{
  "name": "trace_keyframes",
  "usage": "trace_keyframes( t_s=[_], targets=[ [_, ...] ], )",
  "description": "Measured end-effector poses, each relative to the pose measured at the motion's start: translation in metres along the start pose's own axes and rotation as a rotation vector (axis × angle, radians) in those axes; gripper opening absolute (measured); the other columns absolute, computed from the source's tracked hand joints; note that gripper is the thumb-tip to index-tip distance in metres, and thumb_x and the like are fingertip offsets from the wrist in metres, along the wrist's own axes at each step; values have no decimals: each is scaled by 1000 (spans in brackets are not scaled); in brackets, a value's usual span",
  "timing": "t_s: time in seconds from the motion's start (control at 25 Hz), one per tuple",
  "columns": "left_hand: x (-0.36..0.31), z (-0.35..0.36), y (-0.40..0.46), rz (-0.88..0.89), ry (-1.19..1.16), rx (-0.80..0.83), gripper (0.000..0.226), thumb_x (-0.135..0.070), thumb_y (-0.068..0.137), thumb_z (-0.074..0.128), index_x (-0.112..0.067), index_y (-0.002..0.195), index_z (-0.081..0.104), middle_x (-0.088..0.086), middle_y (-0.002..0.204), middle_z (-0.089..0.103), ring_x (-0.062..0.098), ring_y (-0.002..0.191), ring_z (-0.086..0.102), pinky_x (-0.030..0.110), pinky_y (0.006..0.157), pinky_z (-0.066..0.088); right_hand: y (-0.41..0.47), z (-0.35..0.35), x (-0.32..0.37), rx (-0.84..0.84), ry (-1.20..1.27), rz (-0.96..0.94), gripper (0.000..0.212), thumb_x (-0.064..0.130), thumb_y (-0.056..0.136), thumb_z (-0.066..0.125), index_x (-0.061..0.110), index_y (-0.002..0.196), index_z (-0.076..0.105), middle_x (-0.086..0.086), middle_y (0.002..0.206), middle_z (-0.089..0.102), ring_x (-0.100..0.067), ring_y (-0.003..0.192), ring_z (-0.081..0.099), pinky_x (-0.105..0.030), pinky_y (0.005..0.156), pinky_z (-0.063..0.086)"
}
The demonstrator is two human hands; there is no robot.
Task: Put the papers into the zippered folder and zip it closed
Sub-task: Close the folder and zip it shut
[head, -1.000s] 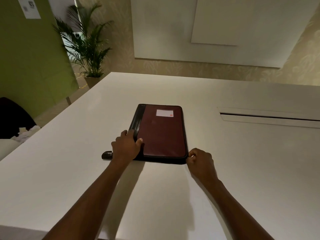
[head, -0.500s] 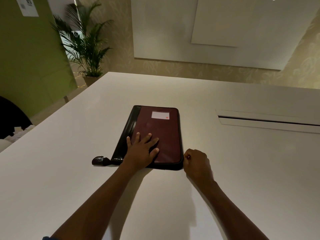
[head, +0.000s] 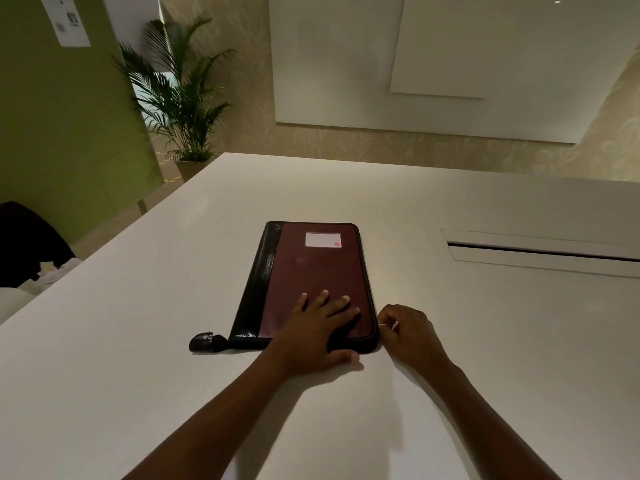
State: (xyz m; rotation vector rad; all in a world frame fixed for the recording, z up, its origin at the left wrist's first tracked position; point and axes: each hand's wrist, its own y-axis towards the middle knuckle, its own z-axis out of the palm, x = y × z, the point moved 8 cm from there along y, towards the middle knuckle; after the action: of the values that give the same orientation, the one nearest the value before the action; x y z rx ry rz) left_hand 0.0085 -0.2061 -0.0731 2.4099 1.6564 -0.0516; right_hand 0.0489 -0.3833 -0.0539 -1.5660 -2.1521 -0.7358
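Lay flat and shut near the middle of the white desk (head: 138, 341), that maroon zippered folder (head: 311, 271), black spine to the left, pale label (head: 322, 239) up by its far end. Had a little black tab (head: 204, 342) sticking out at its near left corner. Left hand (head: 318, 334) pressed flat on the near end, fingers spread, thumb down over the near edge. Right hand (head: 407, 332) curled at the near right corner, pinching something small and pale there, prob the zipper pull, couldn't tell for sure.
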Motion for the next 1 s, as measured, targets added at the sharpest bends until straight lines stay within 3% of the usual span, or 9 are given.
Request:
trace_keyframes(
  t_s=[0.32, 0.44, 0.6, 0.76, 1.0],
  targets=[
    [-26, 14, 14, 56, 107, 46, 60, -52, 100, 15, -25, 153, 28, 0, 161, 27, 39, 147, 22, 50, 118, 15, -11, -4, 4, -89, -4, -19, 12, 18, 80, 61, 22, 69, 58, 6, 67, 63, -9, 64, 59, -32, 59, 49],
    [-28, 13, 7, 77, 94, 27, 66, -51, 98, 6, -23, 152, 31, -1, 159, 31, 37, 146, 27, 47, 118, 18, -19, -4, 10, -146, -19, -44, 17, 16, 81, 60, 19, 66, 52, 5, 64, 57, -12, 61, 54, -32, 55, 45],
    [-26, 11, 0, 91, 91, 14, 62, -49, 101, 10, -22, 151, 35, 0, 156, 37, 36, 143, 33, 47, 117, 22, -20, -4, 16, -159, -14, -56, 17, 12, 80, 60, 18, 67, 53, 4, 65, 56, -14, 62, 54, -35, 55, 46],
    [-29, 12, 1, 79, 89, 21, 62, -47, 100, 10, -21, 150, 36, 1, 156, 38, 38, 143, 34, 49, 117, 23, -15, -3, 16, -78, 0, -90, 13, 9, 81, 63, 17, 71, 59, 5, 69, 59, -13, 67, 56, -35, 62, 49],
    [-29, 12, 2, 57, 89, 30, 67, -48, 97, 6, -22, 152, 33, -1, 158, 33, 36, 146, 28, 48, 119, 18, -31, 5, 13, -21, 40, -118, 19, 12, 78, 66, 22, 66, 56, 7, 63, 56, -9, 62, 53, -28, 58, 42]
  ],
)
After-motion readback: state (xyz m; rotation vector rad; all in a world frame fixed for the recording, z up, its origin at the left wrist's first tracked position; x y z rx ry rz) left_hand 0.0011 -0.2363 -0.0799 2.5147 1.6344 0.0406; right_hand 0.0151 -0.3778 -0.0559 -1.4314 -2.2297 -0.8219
